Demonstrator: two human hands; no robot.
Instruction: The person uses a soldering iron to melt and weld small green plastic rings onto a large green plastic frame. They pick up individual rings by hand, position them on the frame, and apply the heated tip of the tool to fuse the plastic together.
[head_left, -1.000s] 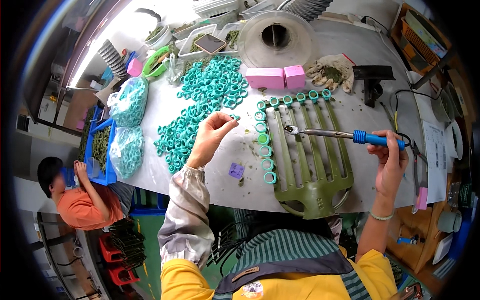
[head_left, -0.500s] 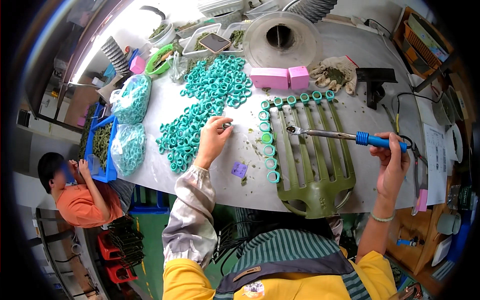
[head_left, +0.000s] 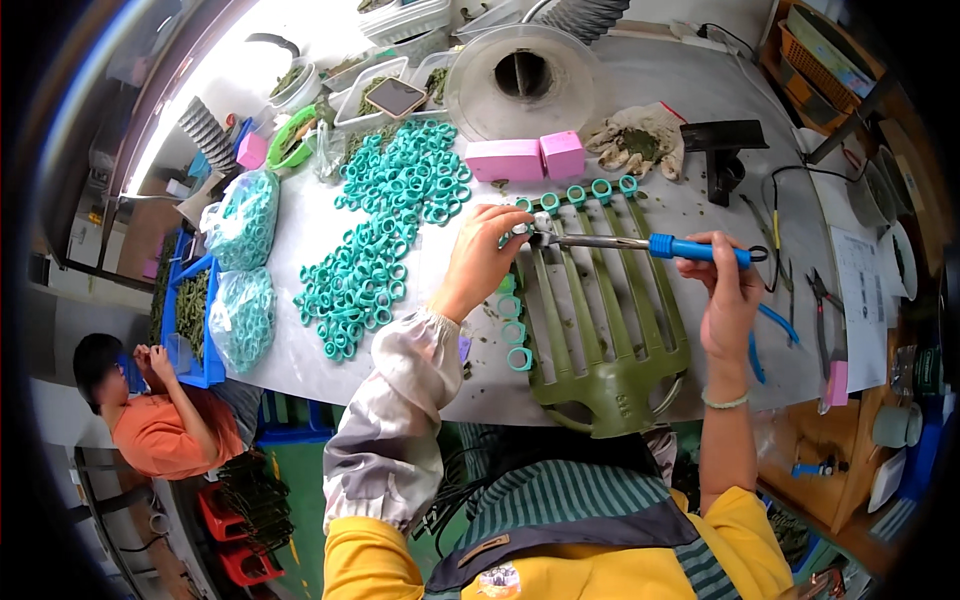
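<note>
My left hand [head_left: 478, 262] is at the upper left corner of a green, fork-shaped wax frame [head_left: 618, 395], thumb and fingers pinched on a small ring, mostly hidden. In my right hand [head_left: 728, 305] is a soldering iron with a blue handle [head_left: 695, 250] and a metal shaft. Its tip meets the frame's corner beside my left fingertips. Teal rings [head_left: 602, 190] stand along the frame's far edge, and several more [head_left: 519, 359] line its left side. A large heap of loose teal rings [head_left: 355, 270] lies left of my left hand.
Two pink blocks [head_left: 503, 160], a stained glove [head_left: 638, 145] and a black stand [head_left: 722, 160] lie beyond the frame. Bagged rings [head_left: 242, 318] are at the left edge. Pliers [head_left: 822, 320] lie at right. A person in orange [head_left: 165, 430] sits at far left.
My left hand has moved right, from beside the ring heap to the frame's corner. The soldering iron's tip has moved to the same corner. The whole view has shifted slightly.
</note>
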